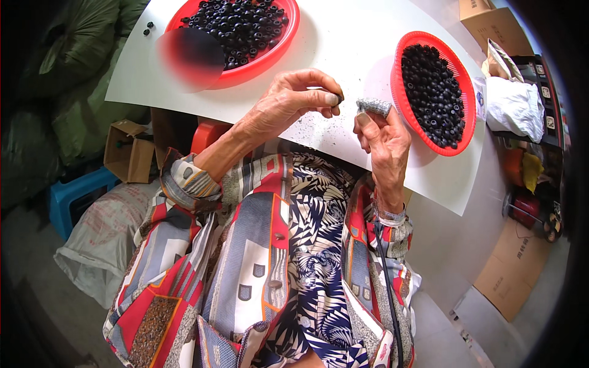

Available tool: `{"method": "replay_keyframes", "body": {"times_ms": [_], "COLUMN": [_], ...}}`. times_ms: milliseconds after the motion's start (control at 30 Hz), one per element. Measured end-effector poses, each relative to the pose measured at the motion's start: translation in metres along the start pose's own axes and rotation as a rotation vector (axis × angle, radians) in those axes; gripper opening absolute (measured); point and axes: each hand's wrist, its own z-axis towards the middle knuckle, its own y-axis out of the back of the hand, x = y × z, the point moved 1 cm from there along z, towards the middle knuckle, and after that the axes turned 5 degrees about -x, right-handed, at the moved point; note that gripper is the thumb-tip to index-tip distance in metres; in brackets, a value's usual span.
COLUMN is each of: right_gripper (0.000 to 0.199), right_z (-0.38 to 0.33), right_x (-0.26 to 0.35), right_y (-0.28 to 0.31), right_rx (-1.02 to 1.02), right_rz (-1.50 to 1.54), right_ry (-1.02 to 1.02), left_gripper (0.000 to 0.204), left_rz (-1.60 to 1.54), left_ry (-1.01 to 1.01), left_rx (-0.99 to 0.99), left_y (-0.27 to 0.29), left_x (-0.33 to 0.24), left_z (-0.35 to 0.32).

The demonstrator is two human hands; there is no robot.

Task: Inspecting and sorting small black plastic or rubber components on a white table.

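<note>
Over the white table [331,37], my left hand [293,98] pinches a small black ring-like part [340,98] between thumb and fingertips. My right hand [386,138] is closed around a short tool with a silvery, textured wrap [374,107], its tip pointing left toward the black part. A small gap separates the two hands. To the right of my right hand stands a red basket [399,92] full of small black ring-like parts [432,98]. Another red basket [293,24] with similar black parts [236,30] sits at the far left; a blurred patch hides its near left side.
Dark crumbs [300,132] lie near the table's front edge, and a few loose black parts [148,28] at its far left. A blue stool [76,193], an open cardboard box [127,150] and a filled sack [113,236] stand at left. A dark cable [388,276] hangs below my right wrist.
</note>
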Motion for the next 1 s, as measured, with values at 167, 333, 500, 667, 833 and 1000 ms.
{"method": "replay_keyframes", "body": {"times_ms": [167, 333, 500, 667, 833, 1000], "right_gripper": [0.021, 0.023, 0.024, 0.023, 0.021, 0.022], "right_z": [-0.005, -0.006, -0.006, -0.007, -0.006, -0.005], "right_x": [0.011, 0.010, 0.007, 0.008, 0.007, 0.006], "right_y": [-0.006, -0.011, -0.011, -0.012, -0.013, -0.012], "right_rx": [-0.023, -0.009, -0.025, -0.020, -0.022, -0.014], "right_rz": [-0.068, -0.158, -0.220, -0.235, -0.249, -0.231], "right_ry": [0.084, 0.173, 0.222, 0.221, 0.216, 0.218], "left_gripper": [0.016, 0.017, 0.017, 0.018, 0.019, 0.020], "left_rz": [-0.128, -0.227, -0.301, -0.317, -0.316, -0.290], "left_ry": [0.042, 0.065, 0.118, 0.135, 0.149, 0.137], "left_rx": [0.019, 0.078, 0.047, 0.044, 0.058, 0.049], "left_y": [-0.003, -0.001, -0.003, -0.007, -0.003, -0.005], "left_x": [0.003, 0.009, 0.010, 0.010, 0.014, 0.011], "left_z": [0.001, 0.001, 0.001, 0.000, 0.000, 0.000]}}
